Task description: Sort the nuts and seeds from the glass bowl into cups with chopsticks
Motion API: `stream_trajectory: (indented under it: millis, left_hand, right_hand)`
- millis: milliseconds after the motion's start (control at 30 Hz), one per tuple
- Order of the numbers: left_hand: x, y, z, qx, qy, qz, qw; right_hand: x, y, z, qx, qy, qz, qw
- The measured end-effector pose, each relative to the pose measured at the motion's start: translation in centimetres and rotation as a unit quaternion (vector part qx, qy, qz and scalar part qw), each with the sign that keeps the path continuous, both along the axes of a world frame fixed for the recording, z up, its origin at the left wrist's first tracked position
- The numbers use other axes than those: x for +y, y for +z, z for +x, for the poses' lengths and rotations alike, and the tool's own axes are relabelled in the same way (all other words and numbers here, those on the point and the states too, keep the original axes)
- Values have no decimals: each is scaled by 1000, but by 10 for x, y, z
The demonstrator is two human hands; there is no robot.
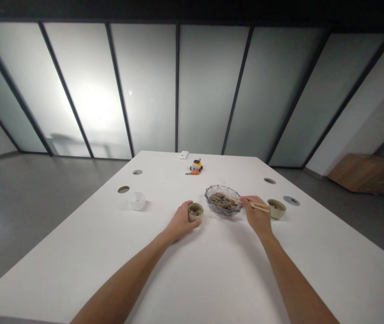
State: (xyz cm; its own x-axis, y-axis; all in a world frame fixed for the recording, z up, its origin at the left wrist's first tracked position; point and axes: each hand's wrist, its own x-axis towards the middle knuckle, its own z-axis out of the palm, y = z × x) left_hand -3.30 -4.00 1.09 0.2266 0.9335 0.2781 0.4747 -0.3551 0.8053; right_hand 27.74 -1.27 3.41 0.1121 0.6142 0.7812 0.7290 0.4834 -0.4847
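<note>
Forearms point(129, 274): both bare, rising from the bottom edge toward the middle of the frame, over a white table point(110, 256).
Left hand point(179, 221): just below the centre, fingers and thumb curled around a small green cup point(196, 218), which stands upright with some brown bits inside.
Right hand point(257, 217): right of centre, fingers pinching a pair of wooden chopsticks point(255, 205) that slant leftward into the glass bowl.
Chopstick tips: in among the brown bits point(221, 200); I cannot tell whether they grip one.
Glass bowl point(211, 204): clear, with a jagged rim, between the two hands, a pile of the bits in it.
Second green cup point(277, 217): just beside the right hand, toward the right of the frame; whether they touch, I cannot tell.
White cup point(137, 201): left of centre, well apart from the left hand.
Toys: a yellow and grey car point(196, 165) near the middle, with an orange carrot point(195, 173) just below it.
White box point(184, 155): at the table's far edge.
Backdrop: frosted panels point(208, 90) in dark frames across the upper frame.
</note>
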Motion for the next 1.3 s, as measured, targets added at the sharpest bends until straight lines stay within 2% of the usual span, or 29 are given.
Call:
stream_trajectory:
  millis: [233,333,400,467,533,600,667,700,800,867,933,1100,1300]
  left_hand:
    - [-1,1,1,-2,3,3,1000]
    - [-1,2,1,1,4,-2,1000]
    - [-2,3,1,3,5,-8,1000]
    - [-2,4,1,6,5,-11,1000]
    - [-2,4,1,10,3,-9,1000]
    - [-2,4,1,12,2,-7,1000]
    - [-3,4,1,11,4,-4,1000]
    - [-3,4,1,10,5,-3,1000]
    - [-3,4,1,12,3,-1,1000]
    - [-3,5,1,13,0,-2,1000]
    - [-3,5,1,8,-1,-3,1000]
    - [-2,4,2,0,0,-2,1000]
    - [-1,2,1,7,3,-7,1000]
  right_hand:
    - [-1,0,-1,33,-2,-21,999]
    - [-1,3,-5,135,8,-43,990]
    - [-1,5,-9,253,60,-65,963]
    - [-3,8,-16,355,136,-86,921]
    - [-7,12,-23,389,199,-117,892]
    - [-10,14,-28,373,228,-155,886]
    - [-13,16,-29,338,211,-169,901]
    - [-14,17,-28,313,184,-157,918]
    - [-15,17,-22,184,74,-72,978]
    - [-14,15,-18,93,40,-17,995]
    - [-12,10,-16,50,55,0,997]
    - [-7,-4,-17,41,118,-40,991]
    - [-3,-12,-14,51,101,-55,992]
